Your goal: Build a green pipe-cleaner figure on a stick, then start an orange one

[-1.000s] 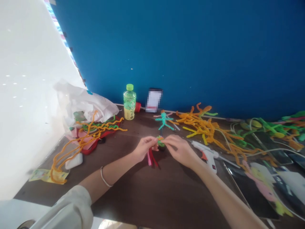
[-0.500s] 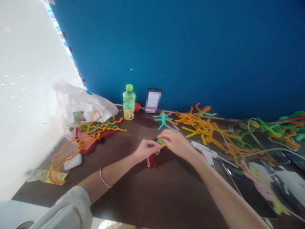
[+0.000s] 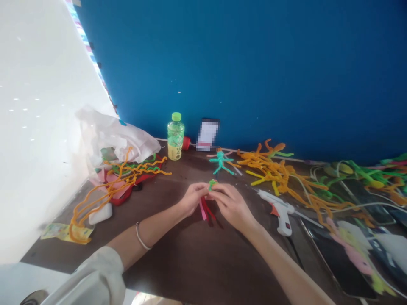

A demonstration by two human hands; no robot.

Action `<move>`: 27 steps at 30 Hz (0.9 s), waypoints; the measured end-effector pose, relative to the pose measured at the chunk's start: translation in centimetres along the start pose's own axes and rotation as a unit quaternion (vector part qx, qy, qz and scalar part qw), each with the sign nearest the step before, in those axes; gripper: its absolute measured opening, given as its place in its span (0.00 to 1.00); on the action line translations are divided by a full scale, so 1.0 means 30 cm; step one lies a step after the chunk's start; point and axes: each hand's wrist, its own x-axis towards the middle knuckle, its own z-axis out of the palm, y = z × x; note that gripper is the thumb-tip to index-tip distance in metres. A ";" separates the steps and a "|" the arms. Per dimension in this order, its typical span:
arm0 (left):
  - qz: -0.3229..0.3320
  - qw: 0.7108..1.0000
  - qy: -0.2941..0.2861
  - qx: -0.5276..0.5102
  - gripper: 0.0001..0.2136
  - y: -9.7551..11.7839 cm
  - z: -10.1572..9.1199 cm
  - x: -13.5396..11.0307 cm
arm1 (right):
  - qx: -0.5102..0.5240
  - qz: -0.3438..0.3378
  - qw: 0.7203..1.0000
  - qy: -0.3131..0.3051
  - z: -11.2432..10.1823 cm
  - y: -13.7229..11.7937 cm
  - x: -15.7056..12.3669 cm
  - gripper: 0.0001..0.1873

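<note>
Nearest the camera, a white sleeve and a thin bracelet lead along the forearm to the left hand. Its fingertips are pressed together on a small pipe-cleaner piece. The right hand meets it from three o'clock, fingers curled and pinching the same piece near its green top. The piece sits between the two hands, just above the table at the middle of the view. Its red and pink ends hang loose toward six o'clock, probably because only the top is gripped. Holding it from both sides likely keeps the small join steady.

A white glue gun lies on its side at three o'clock of the hands, seemingly kept within reach of the right one. At four o'clock, dark sheets with pale figures on them cover the table's edge. At nine o'clock, wavy orange strands spill from a white plastic bag.

Just beyond the hands, at twelve o'clock, lies a teal figure, with an orange heap of pipe cleaners at two o'clock. A capped green bottle stands upright at eleven o'clock, well clear of the hands. A blurred card leans beside it against the wall.

The table is dark brown wood. It is set in a corner where a blue wall meets a white wall.
</note>
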 end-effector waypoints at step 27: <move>-0.004 0.990 -0.038 0.138 0.14 0.017 0.016 -0.020 | -0.080 -0.008 0.989 -0.126 -0.091 0.063 0.112 0.11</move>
